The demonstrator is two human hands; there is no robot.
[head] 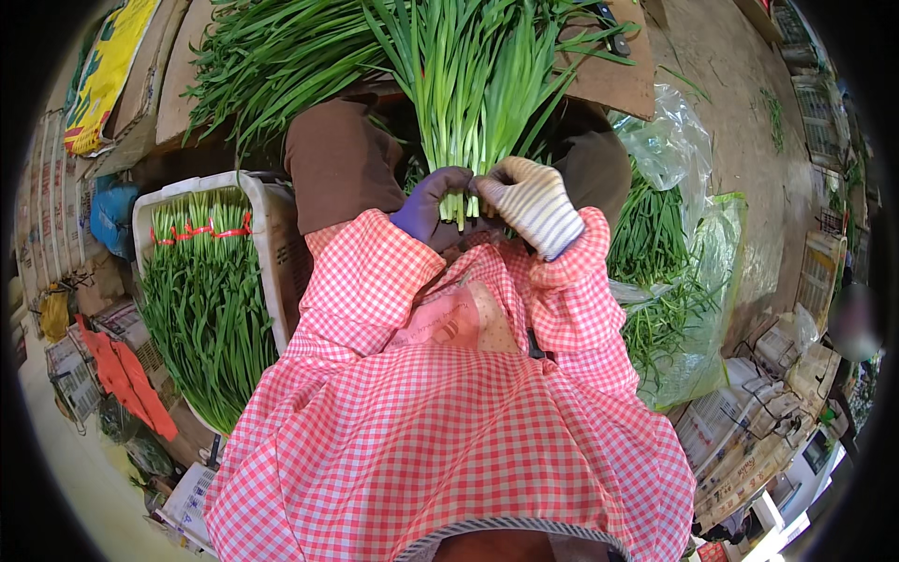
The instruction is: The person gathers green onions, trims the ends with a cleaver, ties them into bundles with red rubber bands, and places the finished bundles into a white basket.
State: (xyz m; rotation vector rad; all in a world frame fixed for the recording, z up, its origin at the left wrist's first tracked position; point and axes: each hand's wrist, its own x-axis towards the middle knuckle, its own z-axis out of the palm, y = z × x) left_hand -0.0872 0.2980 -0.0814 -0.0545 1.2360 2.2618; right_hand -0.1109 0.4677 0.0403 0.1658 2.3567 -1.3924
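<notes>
A bunch of garlic chives [456, 105] stands fanned out between my knees, its pale cut ends toward me and its leaves pointing away. My left hand [432, 200], in a dark purple glove, wraps the stalks near their base from the left. At the right side of the same stalks, my right hand [537, 200], in a white glove with grey stripes, has its fingers curled and pinched on the ends. The fingertips of both hands nearly meet across the front of the bunch. My right palm is hidden from view.
More loose chives [288, 63] lie on the board [607, 77] ahead, with a black-handled knife [617, 38] at its right. A white plastic crate [270, 246] on the left holds bundles tied with red bands [204, 230]. Loose greens [653, 281] lie on plastic sheeting [723, 281] at right.
</notes>
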